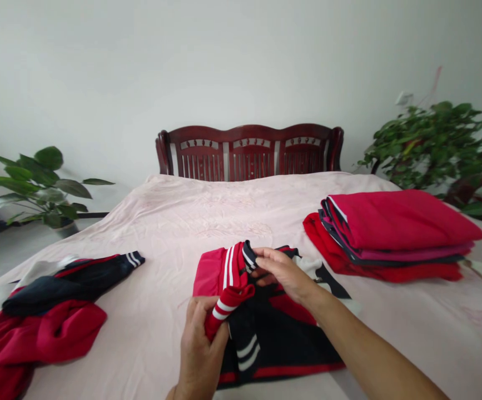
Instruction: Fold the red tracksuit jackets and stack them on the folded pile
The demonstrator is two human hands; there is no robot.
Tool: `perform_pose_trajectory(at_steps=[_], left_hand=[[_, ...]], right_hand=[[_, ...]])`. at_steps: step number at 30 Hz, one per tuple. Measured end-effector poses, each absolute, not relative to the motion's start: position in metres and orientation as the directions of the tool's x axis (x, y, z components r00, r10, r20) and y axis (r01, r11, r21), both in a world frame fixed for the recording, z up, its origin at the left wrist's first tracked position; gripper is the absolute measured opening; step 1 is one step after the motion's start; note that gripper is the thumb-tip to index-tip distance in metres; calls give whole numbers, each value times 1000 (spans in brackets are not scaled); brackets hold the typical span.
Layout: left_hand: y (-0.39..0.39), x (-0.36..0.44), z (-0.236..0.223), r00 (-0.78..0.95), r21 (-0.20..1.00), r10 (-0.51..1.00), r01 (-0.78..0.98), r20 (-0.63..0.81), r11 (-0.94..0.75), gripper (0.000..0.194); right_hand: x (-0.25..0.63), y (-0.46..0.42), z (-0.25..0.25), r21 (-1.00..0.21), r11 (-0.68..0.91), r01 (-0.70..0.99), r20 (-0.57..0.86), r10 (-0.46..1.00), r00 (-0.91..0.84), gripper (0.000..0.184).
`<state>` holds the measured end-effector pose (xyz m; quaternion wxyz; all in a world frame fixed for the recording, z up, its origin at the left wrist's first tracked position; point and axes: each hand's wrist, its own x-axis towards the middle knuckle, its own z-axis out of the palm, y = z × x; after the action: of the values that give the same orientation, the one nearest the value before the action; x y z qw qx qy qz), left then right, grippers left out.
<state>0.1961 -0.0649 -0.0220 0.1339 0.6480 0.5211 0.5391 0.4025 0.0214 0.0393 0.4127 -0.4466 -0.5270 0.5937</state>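
Observation:
A red and navy track jacket (282,339) with white stripes lies spread on the pale pink bedspread (174,222) in front of me. My left hand (199,347) grips a red sleeve (224,308) with white bands near its end. My right hand (282,272) pinches a dark striped cuff (249,255) above the jacket, over a red striped panel (213,272). The fabric under my right hand is partly hidden by my fingers.
A folded stack of red and navy clothes (394,228) sits on the bed to the right. A crumpled heap of red, navy and white garments (40,316) lies to the left. A dark wooden headboard (249,153) stands at the far end, between potted green plants (36,186).

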Motion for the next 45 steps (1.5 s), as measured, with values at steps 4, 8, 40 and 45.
perform_pose_trajectory(at_steps=[4, 8, 40, 45], left_hand=[[-60, 198, -30, -128, 766, 847, 512, 516, -389, 20], [-58, 200, -32, -145, 767, 837, 505, 528, -397, 19], [-80, 231, -44, 559, 191, 803, 782, 205, -593, 69], [-85, 224, -60, 640, 173, 712, 697, 290, -696, 59]], right_hand=[[415, 2, 7, -948, -294, 119, -317, 896, -312, 28], [421, -16, -6, -933, -286, 217, -350, 857, -379, 29], [395, -3, 18, -550, 456, 700, 465, 863, -196, 52], [367, -9, 3, -450, 491, 746, 280, 871, -404, 59]])
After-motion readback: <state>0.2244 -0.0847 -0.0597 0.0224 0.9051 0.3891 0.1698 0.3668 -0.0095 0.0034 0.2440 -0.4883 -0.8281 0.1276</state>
